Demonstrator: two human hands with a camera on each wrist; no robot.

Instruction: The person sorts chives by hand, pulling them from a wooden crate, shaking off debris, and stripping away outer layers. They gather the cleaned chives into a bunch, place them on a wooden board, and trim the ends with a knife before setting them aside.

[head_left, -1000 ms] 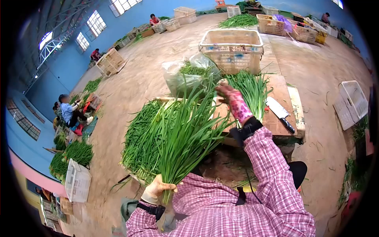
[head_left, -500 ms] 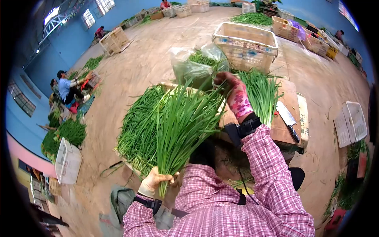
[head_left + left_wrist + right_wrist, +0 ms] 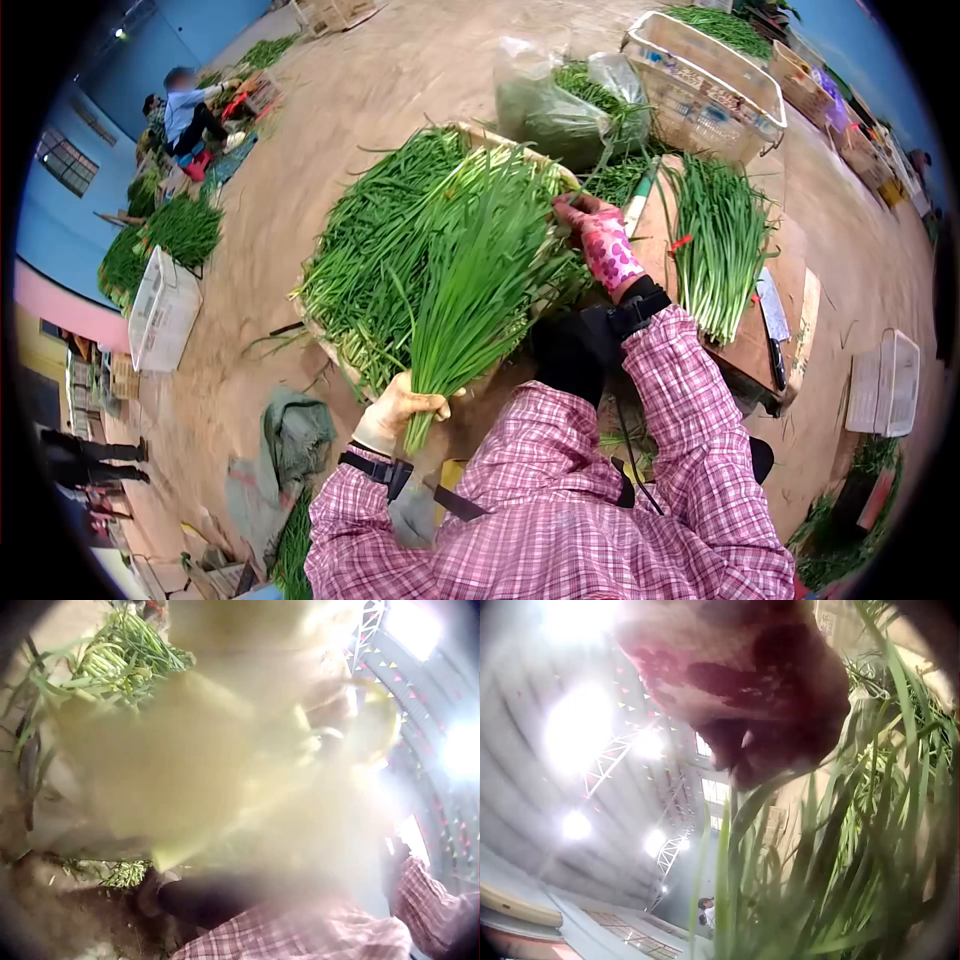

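My left hand [image 3: 395, 410], in a pale glove, grips the white lower ends of a bunch of long green leaves [image 3: 465, 290]. The bunch fans up and right over a crate heaped with more greens [image 3: 365, 255]. At the bunch's upper right is my right hand [image 3: 600, 240], in a pink patterned sleeve; its fingertips [image 3: 739, 761] pinch leaf tips in the right wrist view. The left wrist view is mostly blurred by something pale close to the lens.
Right of the crate, a wooden board [image 3: 655, 220] bears a pile of greens [image 3: 722, 250] and a knife [image 3: 773, 325]. Behind stand a plastic bag of greens [image 3: 560, 110] and a large crate [image 3: 700, 105]. A grey-green cloth [image 3: 295, 430] lies at lower left. People sit at upper left.
The view has swung down and to the right. The held bunch has come lower over the crate, and my right hand has moved from beside the bag to the leaf tips.
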